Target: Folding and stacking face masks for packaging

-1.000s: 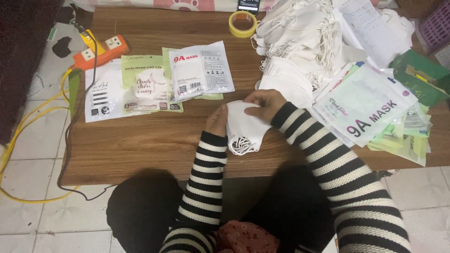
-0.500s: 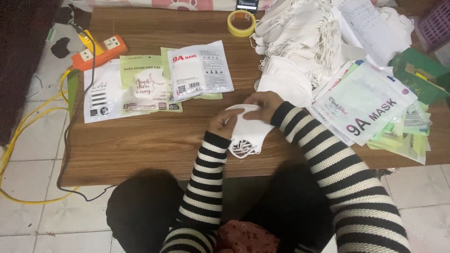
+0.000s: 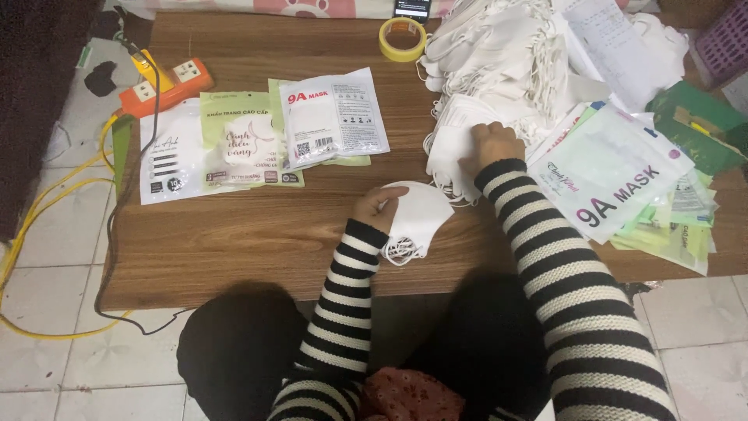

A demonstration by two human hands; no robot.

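Partly hidden: mask [image 3: 421, 214] behind left hand [image 3: 372, 209].

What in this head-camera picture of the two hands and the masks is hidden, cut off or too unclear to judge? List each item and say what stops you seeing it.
Head view only:
- Right hand fingertips: buried in the pile of white masks, so any grip is unclear.
- Left hand palm: turned away; how it pinches the folded white mask is hidden.
- Phone: cut off by the top edge.
- Purple basket: cut off by the right edge.
- Lap: in shadow below the table.
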